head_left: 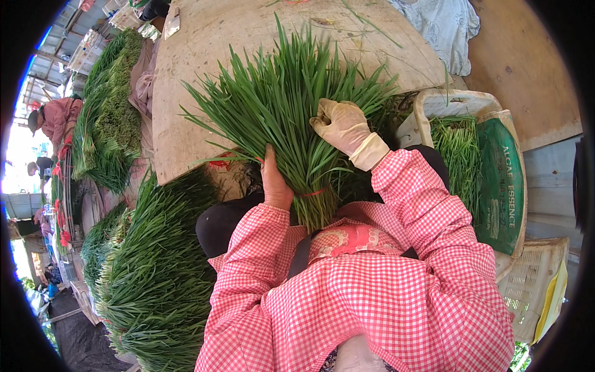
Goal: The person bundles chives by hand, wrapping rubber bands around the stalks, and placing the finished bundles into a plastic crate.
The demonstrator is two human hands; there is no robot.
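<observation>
- The bundle of green leaves (291, 118), tied near its base with a red band (312, 193), stands fanned out between the person's lap and the worktop (186, 93).
- The bare left hand (274, 183) is curled around the stems just beside the band.
- The gloved right hand (341, 126) rests loosely curled on the leaves.
- Judgement: tidying a tied bundle; next calls for a firm hold at the base while stray leaves get pulled out.

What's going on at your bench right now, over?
Left hand bare, gripping the tied bunch of green chives near its base. Right hand, gloved, resting on the leaves. Nothing in the way.
</observation>
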